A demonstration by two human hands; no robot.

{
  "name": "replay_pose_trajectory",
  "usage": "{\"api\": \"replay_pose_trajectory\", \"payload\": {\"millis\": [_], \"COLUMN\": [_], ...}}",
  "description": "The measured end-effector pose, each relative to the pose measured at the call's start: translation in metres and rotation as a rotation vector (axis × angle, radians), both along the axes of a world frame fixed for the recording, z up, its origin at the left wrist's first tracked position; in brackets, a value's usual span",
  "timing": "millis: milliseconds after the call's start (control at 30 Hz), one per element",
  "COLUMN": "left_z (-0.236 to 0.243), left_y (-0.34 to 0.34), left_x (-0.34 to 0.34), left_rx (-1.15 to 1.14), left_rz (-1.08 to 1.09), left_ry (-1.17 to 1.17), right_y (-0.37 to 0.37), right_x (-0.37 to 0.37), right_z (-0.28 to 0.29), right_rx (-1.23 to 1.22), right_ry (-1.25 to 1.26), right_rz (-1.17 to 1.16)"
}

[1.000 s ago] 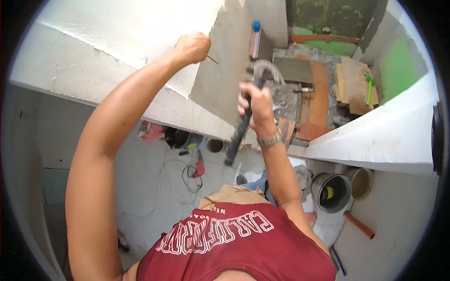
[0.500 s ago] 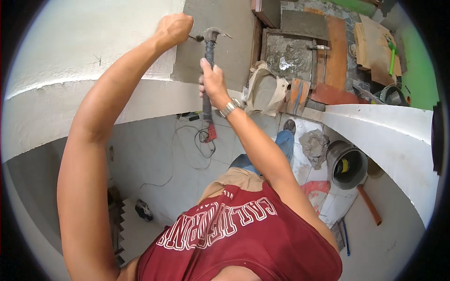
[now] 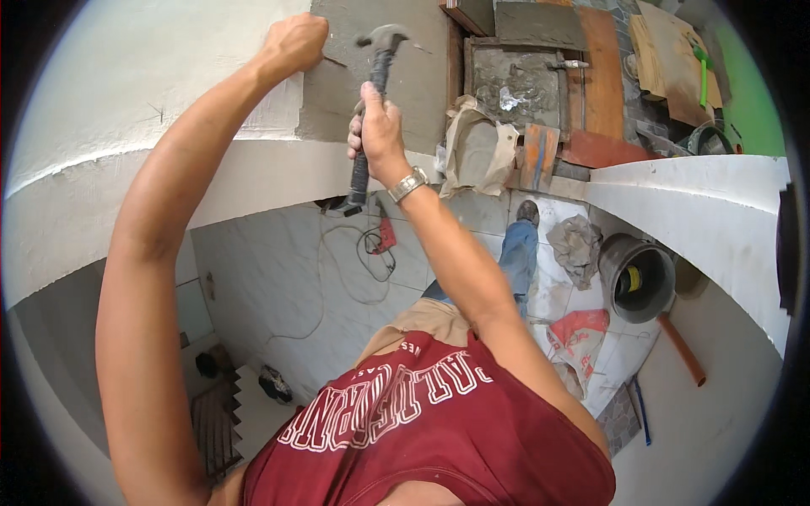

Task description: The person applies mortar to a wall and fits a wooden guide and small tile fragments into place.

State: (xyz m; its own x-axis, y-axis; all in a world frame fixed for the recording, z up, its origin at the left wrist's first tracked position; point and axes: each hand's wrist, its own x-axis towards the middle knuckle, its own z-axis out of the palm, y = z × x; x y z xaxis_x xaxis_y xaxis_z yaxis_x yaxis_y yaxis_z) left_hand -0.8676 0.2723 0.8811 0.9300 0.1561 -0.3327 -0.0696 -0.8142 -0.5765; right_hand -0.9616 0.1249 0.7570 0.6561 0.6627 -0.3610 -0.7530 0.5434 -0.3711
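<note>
My right hand (image 3: 380, 139) is wrapped round the dark taped handle of a claw hammer (image 3: 384, 51), its head up and just right of my other fist. My left hand (image 3: 295, 44) is closed against the pale wall (image 3: 219, 76), at the border with a grey, cement-coloured patch (image 3: 405, 110). From that fist a thin dark metal rod (image 3: 336, 61) sticks out toward the hammer. A small gap separates the rod's end from the hammer head. The rod's other end is hidden inside my fist.
Beyond the ledge, a tray of wet mortar (image 3: 516, 84) stands beside wooden boards (image 3: 601, 76) and a torn paper bag (image 3: 479, 152). A red corded power tool (image 3: 384, 236) lies on the tiled floor. To the right are a dark bucket (image 3: 639, 278) and an orange pipe (image 3: 682, 350).
The hammer head has drawn away from the rod's end and tilted, its handle now slanting. My view has shifted slightly, and both hands sit a little higher and farther left in it.
</note>
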Motion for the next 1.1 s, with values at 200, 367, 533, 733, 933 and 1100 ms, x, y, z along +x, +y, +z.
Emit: {"api": "replay_pose_trajectory", "payload": {"millis": [200,367,533,733,933,1100], "left_z": [0.000,-0.002,-0.012,-0.001,0.038,0.086], "left_y": [0.001,-0.007,0.002,0.019,-0.058,-0.052], "left_x": [0.003,0.005,0.005,0.015,-0.035,-0.038], "left_rx": [-0.014,0.007,-0.053,-0.256,-1.390,-1.635], "left_rz": [0.002,-0.039,-0.093,0.089,0.489,0.541], "left_ry": [0.003,-0.022,-0.048,-0.156,-0.780,-0.818], "right_y": [0.024,0.028,-0.009,-0.121,-0.223,-0.254], "right_x": [-0.007,-0.006,0.013,0.010,0.041,0.121], "right_z": [0.014,0.005,-0.004,-0.062,-0.106,-0.104], "right_rx": [-0.037,-0.023,-0.116,-0.339,-0.756,-0.854], "right_ry": [0.088,0.053,-0.014,-0.232,-0.081,-0.166], "right_rz": [-0.102,-0.081,0.102,0.223,0.236,0.174]}}
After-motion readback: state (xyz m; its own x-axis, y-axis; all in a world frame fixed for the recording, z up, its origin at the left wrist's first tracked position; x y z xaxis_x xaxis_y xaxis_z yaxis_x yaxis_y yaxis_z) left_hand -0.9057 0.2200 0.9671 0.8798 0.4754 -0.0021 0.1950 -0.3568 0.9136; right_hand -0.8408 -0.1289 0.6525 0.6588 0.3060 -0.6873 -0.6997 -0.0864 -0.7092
